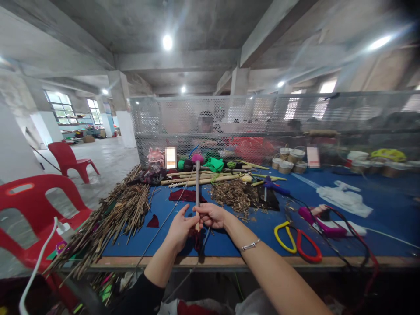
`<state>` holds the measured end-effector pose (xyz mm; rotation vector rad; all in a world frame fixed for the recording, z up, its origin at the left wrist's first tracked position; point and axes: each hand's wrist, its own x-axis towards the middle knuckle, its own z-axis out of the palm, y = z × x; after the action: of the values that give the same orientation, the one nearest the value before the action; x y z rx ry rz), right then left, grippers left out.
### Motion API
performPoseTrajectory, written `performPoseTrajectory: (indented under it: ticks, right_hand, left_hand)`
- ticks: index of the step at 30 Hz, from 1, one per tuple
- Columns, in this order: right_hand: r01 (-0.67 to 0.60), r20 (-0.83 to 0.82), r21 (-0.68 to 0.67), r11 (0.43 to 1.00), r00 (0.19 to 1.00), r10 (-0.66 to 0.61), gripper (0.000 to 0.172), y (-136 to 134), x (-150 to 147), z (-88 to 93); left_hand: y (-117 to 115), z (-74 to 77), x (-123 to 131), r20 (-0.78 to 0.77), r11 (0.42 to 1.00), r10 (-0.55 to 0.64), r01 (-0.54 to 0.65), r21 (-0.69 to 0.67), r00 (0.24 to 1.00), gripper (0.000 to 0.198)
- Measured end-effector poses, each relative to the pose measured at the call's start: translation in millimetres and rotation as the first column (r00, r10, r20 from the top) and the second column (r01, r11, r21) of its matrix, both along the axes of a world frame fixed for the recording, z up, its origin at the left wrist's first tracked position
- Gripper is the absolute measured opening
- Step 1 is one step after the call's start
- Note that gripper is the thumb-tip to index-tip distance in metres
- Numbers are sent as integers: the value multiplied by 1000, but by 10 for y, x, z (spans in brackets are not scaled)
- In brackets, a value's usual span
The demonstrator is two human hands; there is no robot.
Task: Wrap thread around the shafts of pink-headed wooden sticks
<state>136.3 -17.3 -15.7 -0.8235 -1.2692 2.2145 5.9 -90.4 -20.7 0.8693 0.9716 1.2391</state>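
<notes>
A slim grey-brown stick (197, 188) points away from me over the table. My right hand (212, 215) is closed, its thumb and fingers pinching the stick near its lower part. My left hand (181, 226) holds the same stick from the other side, thumb against it and some fingers hidden behind. Dark red material (197, 241) hangs at the near end of the stick, below my hands. Beneath them a thin grey cord (164, 222) runs slantwise over the blue tabletop (131, 248). Left of my hands lies a small dark red cloth scrap (152, 221).
A large heap of twigs (121, 210) covers the table's left side. Wood chips (231, 197) lie ahead. Scissors (297, 243) with yellow and red handles, a purple glue gun (323, 223) and cables are at right. A perforated metal screen (183, 118) stands behind; red chairs (39, 205) at left.
</notes>
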Motion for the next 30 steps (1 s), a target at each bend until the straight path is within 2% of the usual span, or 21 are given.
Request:
performPoseTrajectory:
  ticks: [4, 10, 12, 15, 19, 22, 24, 26, 28, 30]
  right_hand:
    - [59, 94, 29, 998, 994, -61, 14, -34, -30, 5]
    - [37, 73, 98, 994, 996, -44, 19, -25, -39, -4]
    - [28, 74, 135, 990, 997, -38, 20, -1, -13, 1]
    - [6, 47, 113, 994, 999, -11, 22, 32, 24, 4]
    - [15, 19, 69, 998, 1000, -16, 23, 42, 21, -25]
    - [52, 18, 109, 993, 998, -54, 27, 31, -4, -52]
    - [65, 30, 115, 991, 997, -69, 29, 26, -12, -55]
    - [77, 39, 111, 991, 996, -82, 31, 20, -10, -46]
    - [58, 36, 98, 994, 997, -62, 30, 11, -5, -31]
    - [23, 25, 78, 997, 999, -26, 26, -3, -3, -17]
  left_hand:
    - [-9, -5, 30, 88, 1000, -12, 13, -13, 996, 89]
    - [15, -36, -3, -76, 998, -7, 12, 62, 997, 102]
    - [1, -25, -1, -83, 998, -2, 8, 69, 997, 101]
    - [-45, 28, 24, -32, 999, -4, 6, 48, 999, 94]
    - [-87, 113, 41, 70, 998, -36, 40, -47, 997, 81]
    - [-64, 111, 6, -20, 992, -108, 106, -65, 994, 72]
    - [-40, 85, -21, -145, 995, -98, 97, -14, 985, 76]
    - [-33, 62, -31, -205, 997, -44, 55, 50, 978, 87]
    - [-46, 53, -17, -155, 997, -40, 49, 52, 987, 94]
    - [-66, 50, 10, -42, 997, -74, 75, 22, 996, 94]
